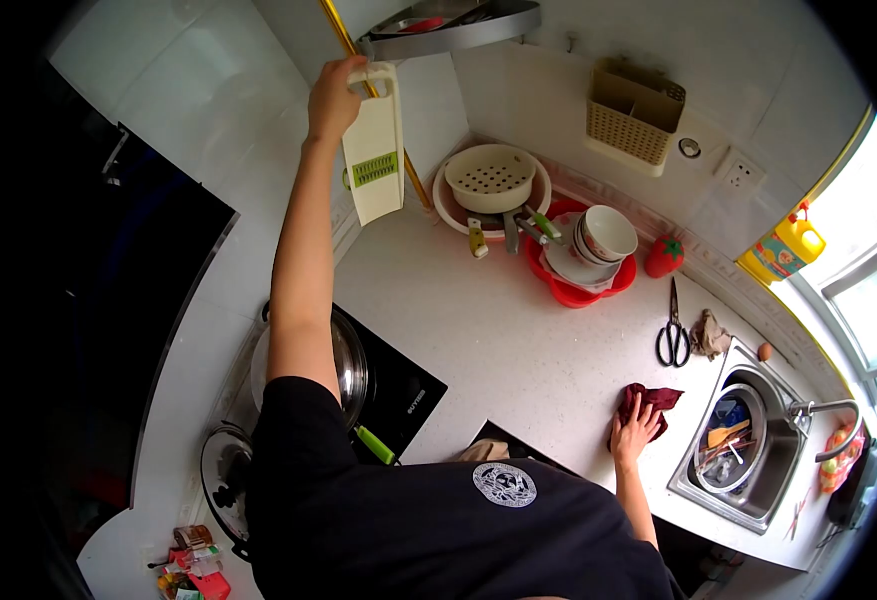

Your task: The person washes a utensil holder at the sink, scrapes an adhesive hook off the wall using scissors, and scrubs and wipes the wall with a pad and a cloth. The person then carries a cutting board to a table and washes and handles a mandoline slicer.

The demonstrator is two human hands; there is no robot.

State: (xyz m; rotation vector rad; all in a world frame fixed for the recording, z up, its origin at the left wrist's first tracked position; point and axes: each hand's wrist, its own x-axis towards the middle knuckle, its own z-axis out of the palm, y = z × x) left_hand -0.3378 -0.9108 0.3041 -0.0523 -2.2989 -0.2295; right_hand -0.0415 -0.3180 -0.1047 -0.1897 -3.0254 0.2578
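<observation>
At the upper left, my left hand is raised with its fingers closed round the handle of a white slicer with a green grating insert. The slicer hangs upright beside a gold pole, above the counter. My right hand is low on the white counter, left of the sink, its fingers over a bunched dark red cloth. Black scissors lie beyond the cloth, near a crumpled brown cloth.
A white colander and bowls in a red basin stand at the back. The sink holds a basin with utensils. A lidded pan sits on the black hob. A corner shelf juts out above.
</observation>
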